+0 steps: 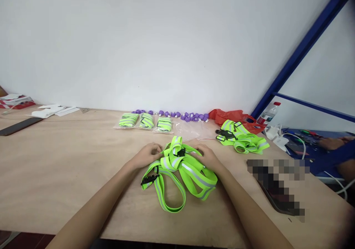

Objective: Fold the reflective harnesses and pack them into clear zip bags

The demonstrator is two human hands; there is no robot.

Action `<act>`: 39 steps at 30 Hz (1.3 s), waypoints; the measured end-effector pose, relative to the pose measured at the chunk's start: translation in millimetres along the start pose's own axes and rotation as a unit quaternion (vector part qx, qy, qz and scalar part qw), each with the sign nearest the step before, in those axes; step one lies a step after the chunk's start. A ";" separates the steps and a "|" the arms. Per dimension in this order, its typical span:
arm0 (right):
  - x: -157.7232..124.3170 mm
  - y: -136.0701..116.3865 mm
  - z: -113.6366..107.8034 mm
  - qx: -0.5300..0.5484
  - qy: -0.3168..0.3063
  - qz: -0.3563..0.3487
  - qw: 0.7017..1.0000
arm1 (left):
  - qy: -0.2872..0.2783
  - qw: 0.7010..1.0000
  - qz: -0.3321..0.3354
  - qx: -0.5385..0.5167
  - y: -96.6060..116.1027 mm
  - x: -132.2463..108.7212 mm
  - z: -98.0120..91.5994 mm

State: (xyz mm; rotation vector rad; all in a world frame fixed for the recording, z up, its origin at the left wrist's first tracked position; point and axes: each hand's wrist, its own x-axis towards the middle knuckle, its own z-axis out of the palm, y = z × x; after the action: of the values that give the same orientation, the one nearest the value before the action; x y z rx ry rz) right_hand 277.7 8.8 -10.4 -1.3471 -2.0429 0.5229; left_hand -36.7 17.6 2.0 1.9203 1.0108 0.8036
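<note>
A loose bundle of neon-green reflective strap point(198, 175) with grey stripes lies on the wooden table in front of me. It has black plastic buckles, one at its centre and another buckle point(149, 179) at its left end. My left hand point(146, 155) is curled at the bundle's upper left edge, thumb and fingers closed on the strap there. My right hand point(207, 157) grips the upper right side, its fingers partly hidden behind the loops. One long loop of strap hangs toward the table's front edge.
Three bagged straps point(164, 124) sit near the wall, beside clear plastic bags point(187, 130) and several purple pieces point(194, 117). Another loose strap point(244, 140) lies right, before a red bag point(230, 116) and bottle point(269, 113). A dark pixelated object point(273, 189) lies nearer. Another person's hand point(331, 143) shows far right.
</note>
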 end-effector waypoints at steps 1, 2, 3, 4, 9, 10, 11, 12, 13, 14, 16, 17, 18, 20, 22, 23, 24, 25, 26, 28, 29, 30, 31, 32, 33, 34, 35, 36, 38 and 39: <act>-0.2 -0.8 -0.6 0.025 -0.004 0.008 1.000 | -0.001 1.000 -0.006 -0.014 -1.8 -0.4 0.4; -0.2 -1.4 -0.7 0.055 -0.003 0.020 0.998 | 0.000 1.000 -0.014 -0.027 -3.1 -0.9 0.9; -0.2 -1.5 -0.6 0.083 0.004 0.034 0.996 | 0.005 0.999 -0.020 -0.041 -4.0 -1.3 1.3; -0.1 -1.1 -0.2 0.110 0.015 0.050 0.993 | 0.013 0.998 -0.025 -0.056 -4.2 -1.6 1.8; 0.4 8.3 -1.3 0.193 0.066 0.104 0.973 | 0.063 0.985 -0.039 -0.155 2.1 -0.6 4.6; 0.1 10.9 -2.9 0.210 0.074 0.113 0.968 | 0.069 0.977 -0.051 -0.195 4.1 -0.3 5.2; -0.3 13.1 -5.0 0.227 0.083 0.121 0.963 | 0.076 0.965 -0.066 -0.242 6.0 -0.2 5.7; -0.9 15.0 -7.4 0.243 0.091 0.128 0.957 | 0.084 0.951 -0.081 -0.288 7.7 -0.3 5.9; -1.5 16.4 -9.9 0.258 0.099 0.135 0.952 | 0.090 0.937 -0.092 -0.324 9.0 -0.6 5.7; -2.2 17.1 -12.3 0.272 0.105 0.140 0.946 | 0.093 0.929 -0.099 -0.345 9.9 -1.1 4.9; -3.6 17.2 -16.7 0.296 0.110 0.146 0.937 | 0.094 0.925 -0.110 -0.353 10.5 -2.7 1.0; -4.3 16.8 -18.6 0.305 0.108 0.148 0.934 | 0.088 0.930 -0.114 -0.339 10.6 -3.6 -2.1; -4.9 16.3 -20.4 0.312 0.105 0.149 0.932 | 0.080 0.938 -0.115 -0.317 10.7 -4.7 -5.9; -6.2 16.0 -24.0 0.318 0.095 0.148 0.932 | 0.066 0.959 -0.106 -0.255 11.9 -7.0 -14.8; -7.4 17.1 -28.4 0.313 0.086 0.146 0.935 | 0.060 0.980 -0.085 -0.171 14.9 -9.1 -24.2; -8.0 18.1 -31.2 0.306 0.082 0.146 0.937 | 0.063 0.988 -0.075 -0.122 16.8 -10.1 -28.6; -8.5 19.3 -34.1 0.296 0.080 0.144 0.941 | 0.068 0.993 -0.067 -0.071 18.7 -11.0 -32.6; -9.0 20.6 -37.2 0.285 0.078 0.143 0.945 | 0.072 0.995 -0.061 -0.020 20.3 -11.8 -36.2; -9.4 21.9 -40.1 0.275 0.078 0.140 0.948 | 0.075 0.995 -0.056 0.024 21.2 -12.6 -39.2; -10.1 24.5 -44.8 0.228 0.079 0.120 0.963 | 0.075 0.992 -0.049 0.087 20.7 -13.9 -44.0; -10.3 26.0 -46.1 0.186 0.077 0.105 0.974 | 0.074 0.990 -0.046 0.110 19.2 -14.4 -45.7; -10.5 27.5 -46.7 0.140 0.074 0.091 0.983 | 0.072 0.988 -0.043 0.130 17.2 -14.9 -47.0; -10.6 29.1 -46.5 0.095 0.069 0.079 0.990 | 0.071 0.986 -0.042 0.148 14.8 -15.2 -47.8; -10.7 30.8 -45.9 0.058 0.064 0.072 0.994 | 0.071 0.983 -0.042 0.164 12.4 -15.5 -48.2; -10.8 32.2 -45.0 0.036 0.060 0.071 0.995 | 0.073 0.980 -0.044 0.178 10.3 -15.6 -48.0; -10.9 33.3 -44.1 0.027 0.060 0.070 0.995 | 0.075 0.978 -0.048 0.190 8.6 -15.6 -47.3; -10.8 33.6 -43.4 0.018 0.063 0.064 0.996 | 0.076 0.976 -0.053 0.199 7.5 -15.5 -46.0; -10.7 33.1 -42.8 -0.002 0.070 0.052 0.996 | 0.079 0.974 -0.057 0.207 7.1 -15.3 -44.4; -9.8 28.6 -41.8 -0.066 0.099 0.019 0.993 | 0.089 0.970 -0.059 0.218 7.6 -14.6 -40.2; -9.2 24.6 -41.0 -0.102 0.118 0.000 0.988 | 0.098 0.969 -0.056 0.220 8.2 -14.1 -38.0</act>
State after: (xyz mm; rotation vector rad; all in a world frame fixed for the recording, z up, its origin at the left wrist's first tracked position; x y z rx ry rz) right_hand 325.0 9.6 1.1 -1.4501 -1.9397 0.1465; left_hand -71.2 16.0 24.9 2.1554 1.5065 0.7604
